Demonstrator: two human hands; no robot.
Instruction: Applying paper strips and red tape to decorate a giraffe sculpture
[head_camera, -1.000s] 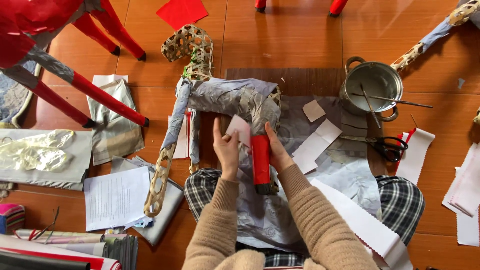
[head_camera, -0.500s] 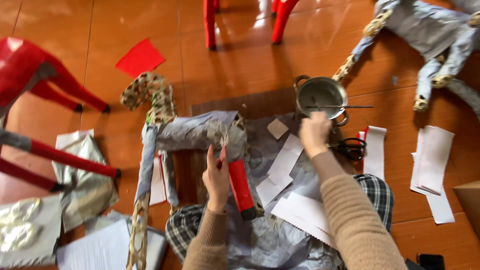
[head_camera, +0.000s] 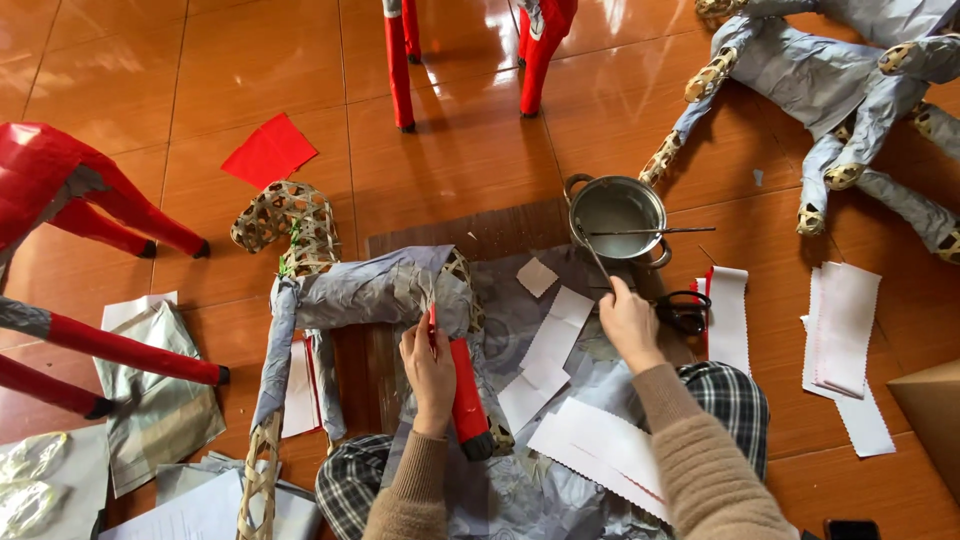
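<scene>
A brown cardboard box (head_camera: 925, 425) sits at the right edge.

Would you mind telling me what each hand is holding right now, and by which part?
The left hand grips the woven animal frame at its red-covered leg. The right hand holds a thin stick by its near end.
</scene>
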